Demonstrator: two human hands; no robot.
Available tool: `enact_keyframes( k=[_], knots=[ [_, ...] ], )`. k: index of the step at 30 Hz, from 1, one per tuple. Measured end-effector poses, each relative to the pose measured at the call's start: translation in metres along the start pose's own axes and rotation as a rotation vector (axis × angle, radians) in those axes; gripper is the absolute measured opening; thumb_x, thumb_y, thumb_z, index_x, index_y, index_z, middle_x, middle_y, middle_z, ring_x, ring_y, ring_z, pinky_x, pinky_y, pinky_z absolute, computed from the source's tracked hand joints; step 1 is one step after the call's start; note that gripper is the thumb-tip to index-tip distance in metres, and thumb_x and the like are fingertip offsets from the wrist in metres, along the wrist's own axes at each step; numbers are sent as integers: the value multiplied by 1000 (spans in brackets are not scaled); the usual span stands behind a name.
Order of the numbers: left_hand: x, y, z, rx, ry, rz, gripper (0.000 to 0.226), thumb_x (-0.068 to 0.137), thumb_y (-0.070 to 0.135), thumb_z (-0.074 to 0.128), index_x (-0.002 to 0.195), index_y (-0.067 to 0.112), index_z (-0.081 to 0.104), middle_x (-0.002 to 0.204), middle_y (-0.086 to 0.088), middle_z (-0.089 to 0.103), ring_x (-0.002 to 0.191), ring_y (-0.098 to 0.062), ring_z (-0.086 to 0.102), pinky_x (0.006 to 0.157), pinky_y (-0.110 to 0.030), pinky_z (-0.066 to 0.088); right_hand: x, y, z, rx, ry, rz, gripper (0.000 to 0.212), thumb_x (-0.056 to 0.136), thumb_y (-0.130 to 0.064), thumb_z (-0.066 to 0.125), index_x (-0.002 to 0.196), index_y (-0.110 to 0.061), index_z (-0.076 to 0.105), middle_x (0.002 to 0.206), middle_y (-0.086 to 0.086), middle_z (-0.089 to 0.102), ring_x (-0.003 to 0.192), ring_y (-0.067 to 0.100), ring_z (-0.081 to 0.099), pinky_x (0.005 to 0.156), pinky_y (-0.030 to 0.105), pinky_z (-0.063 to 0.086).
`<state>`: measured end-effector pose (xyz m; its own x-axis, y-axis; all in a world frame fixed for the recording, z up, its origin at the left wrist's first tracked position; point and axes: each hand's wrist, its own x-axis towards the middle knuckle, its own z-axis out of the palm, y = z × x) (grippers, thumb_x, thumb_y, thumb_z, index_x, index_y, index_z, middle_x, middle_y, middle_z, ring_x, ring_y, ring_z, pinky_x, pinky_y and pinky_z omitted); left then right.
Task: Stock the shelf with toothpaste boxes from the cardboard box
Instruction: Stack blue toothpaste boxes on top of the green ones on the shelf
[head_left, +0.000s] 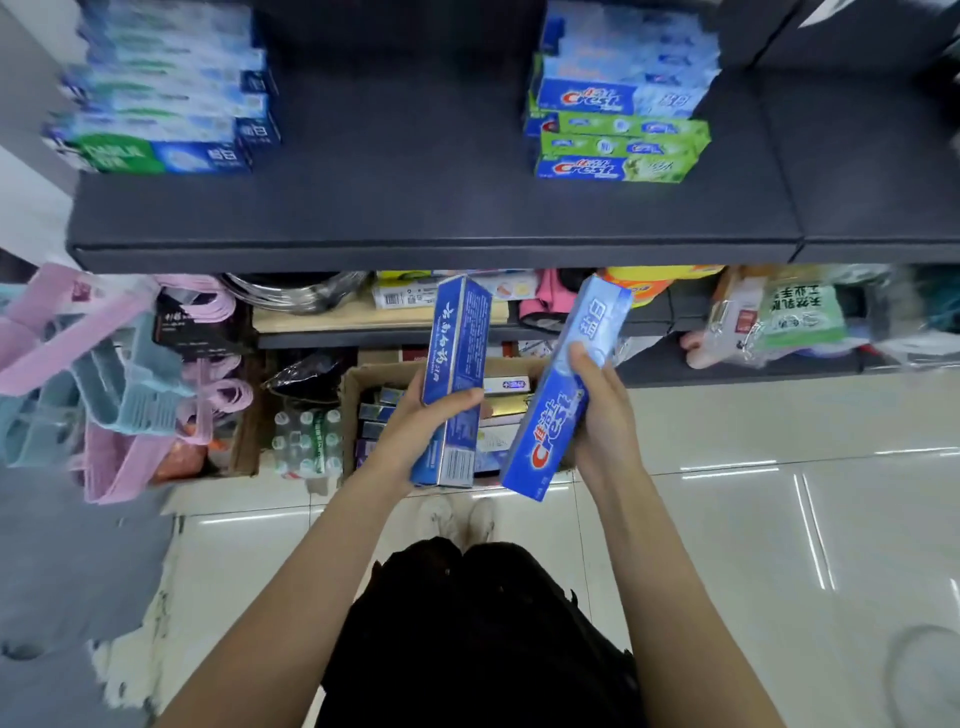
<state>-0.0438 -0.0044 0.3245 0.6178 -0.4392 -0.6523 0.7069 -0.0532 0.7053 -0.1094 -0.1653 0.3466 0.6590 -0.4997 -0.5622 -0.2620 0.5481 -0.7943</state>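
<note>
My left hand (421, 421) grips a dark blue toothpaste box (457, 353) with white Chinese lettering, held upright above the cardboard box (353, 384) on the floor. A light blue Crest toothpaste box (566, 395) is gripped by my right hand (602, 405) and tilts up to the right. The cardboard box holds several more toothpaste boxes. Above, the dark shelf (415, 208) carries a stack of green and blue boxes (166, 104) at the left and a stack of Crest boxes (618, 104) at the right, with bare shelf between them.
Pink and blue plastic hangers (104, 374) hang at the left. A pack of water bottles (306, 436) stands beside the cardboard box. Lower shelves hold mixed packaged goods (779, 317). My shoes (462, 519) stand on the glossy tile floor (779, 519).
</note>
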Motion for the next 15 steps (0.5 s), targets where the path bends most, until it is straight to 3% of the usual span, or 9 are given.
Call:
enact_keyframes(
  k=[2,4,7,9,11,15],
  knots=[
    [2,7,-2,55,18,10,50,67,28,81,110,33,56,108,-3,71,98,-26,68,89,-46,53,0,-12,1,-276,40,-164,19,88,-21,66,103,-15,56,89,-3,66,78,7,62,67,16,49],
    [7,11,-4,98,44,25,57,63,31,82,113,30,56,107,-5,71,93,-25,69,89,-46,53,3,-26,-3,-608,62,-330,37,83,-18,71,110,-21,46,94,-9,64,82,4,62,63,11,48],
    [13,19,-3,130,83,56,51,77,20,76,122,24,53,105,-6,70,88,-22,68,87,-42,53,2,-49,-10,-861,62,-464,59,77,-21,76,115,-38,34,92,-17,63,83,10,66,68,25,53],
    [17,25,-2,142,97,65,49,80,20,73,123,23,51,106,-5,69,91,-23,68,87,-42,53,4,-69,-17,-811,36,-522,56,78,-19,75,112,-37,34,88,-19,63,85,14,67,72,39,55],
    [22,33,1,158,108,87,46,81,23,72,120,28,50,106,-2,69,93,-21,67,86,-41,53,10,-93,-23,-575,-41,-557,45,82,-14,71,106,-32,38,90,-14,63,89,17,66,76,45,57],
    [36,49,13,121,140,119,45,80,25,72,119,31,51,109,-3,69,96,-22,67,86,-41,54,41,-148,-28,-304,-100,-609,30,88,-4,63,97,-24,43,99,-2,57,96,21,63,72,29,57]
  ],
)
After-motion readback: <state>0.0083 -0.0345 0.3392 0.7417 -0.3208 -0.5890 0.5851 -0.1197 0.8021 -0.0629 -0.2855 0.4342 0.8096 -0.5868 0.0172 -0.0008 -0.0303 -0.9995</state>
